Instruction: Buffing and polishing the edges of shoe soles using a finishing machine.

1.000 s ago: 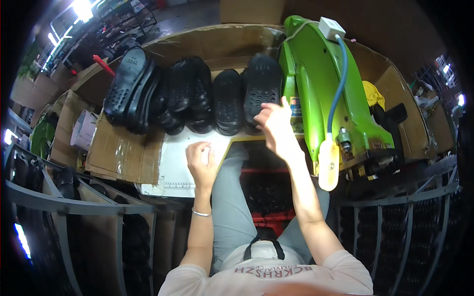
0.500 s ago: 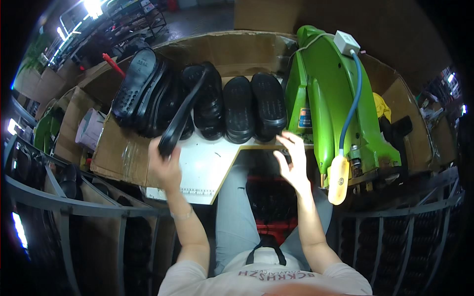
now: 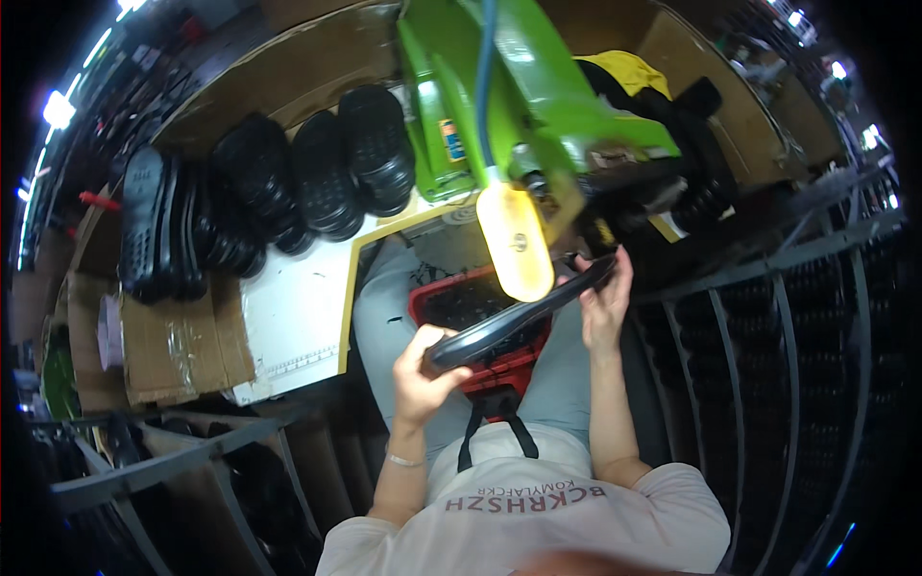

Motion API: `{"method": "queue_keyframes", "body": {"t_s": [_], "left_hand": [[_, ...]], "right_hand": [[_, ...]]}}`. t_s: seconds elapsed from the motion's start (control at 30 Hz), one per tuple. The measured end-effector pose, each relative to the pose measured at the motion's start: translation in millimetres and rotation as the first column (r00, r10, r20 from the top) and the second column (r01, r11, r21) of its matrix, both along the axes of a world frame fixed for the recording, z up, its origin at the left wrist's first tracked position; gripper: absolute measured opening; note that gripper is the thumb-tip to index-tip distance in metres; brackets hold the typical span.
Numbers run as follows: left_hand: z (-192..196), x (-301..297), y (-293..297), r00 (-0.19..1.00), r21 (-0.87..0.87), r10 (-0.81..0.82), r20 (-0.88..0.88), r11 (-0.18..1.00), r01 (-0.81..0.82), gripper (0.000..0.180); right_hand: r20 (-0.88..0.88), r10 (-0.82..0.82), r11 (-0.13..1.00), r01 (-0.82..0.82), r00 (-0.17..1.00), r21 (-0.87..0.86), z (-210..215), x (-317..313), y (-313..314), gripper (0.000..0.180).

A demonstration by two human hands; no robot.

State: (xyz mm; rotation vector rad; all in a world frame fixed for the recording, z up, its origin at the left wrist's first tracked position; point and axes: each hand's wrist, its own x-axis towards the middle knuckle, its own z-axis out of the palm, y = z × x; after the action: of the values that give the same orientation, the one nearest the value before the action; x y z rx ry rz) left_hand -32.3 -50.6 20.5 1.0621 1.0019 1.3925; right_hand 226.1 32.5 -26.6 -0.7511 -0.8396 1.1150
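A long black shoe sole (image 3: pixel 514 322), seen edge-on, spans the space over my lap. My left hand (image 3: pixel 423 374) is closed on its near, lower end. At its far, higher end my right hand (image 3: pixel 608 302) grips it with thumb and fingers. Just above the sole, a yellow paddle-shaped piece (image 3: pixel 516 245) hangs on a blue cable (image 3: pixel 485 96) in front of a green machine (image 3: pixel 538 86). Stacked black soles (image 3: pixel 259 182) stand in a row along the far left of the white board (image 3: pixel 298 307).
A cardboard wall (image 3: pixel 182 346) surrounds the worktop on the left. Below the sole, a red bin (image 3: pixel 504 372) with black scraps sits between my knees. Metal racks (image 3: pixel 778 355) holding dark soles flank me on both sides. Yellow cloth (image 3: pixel 629 72) lies behind the machine.
The sole has swung from the left, over the white board, to the right over my lap. My right hand, empty before, now holds its other end. The view has turned right.
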Motion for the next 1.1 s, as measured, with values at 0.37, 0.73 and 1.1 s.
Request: {"method": "queue_keyframes", "body": {"t_s": [0.37, 0.73, 1.1], "left_hand": [[-13, 32, 65, 0.999, 0.175, 0.029, -0.032, 0.984, -0.023, 0.041], [-44, -44, 44, 0.983, 0.177, 0.181, 0.011, 0.968, -0.18, 0.039], [-47, -4, 68, 0.654, 0.187, 0.125, -0.746, 0.982, 0.026, 0.029]], "right_hand": [[0.244, -0.199, 0.977, 0.174, 0.949, 0.12, 24, 35, 33, 0.092], [0.158, -0.059, 0.992, 0.04, 0.986, 0.119, 10, -33, 26, 0.095], [0.596, -0.564, 0.794, 0.177, 0.572, 0.582, -4, -62, 17, 0.069]]}}
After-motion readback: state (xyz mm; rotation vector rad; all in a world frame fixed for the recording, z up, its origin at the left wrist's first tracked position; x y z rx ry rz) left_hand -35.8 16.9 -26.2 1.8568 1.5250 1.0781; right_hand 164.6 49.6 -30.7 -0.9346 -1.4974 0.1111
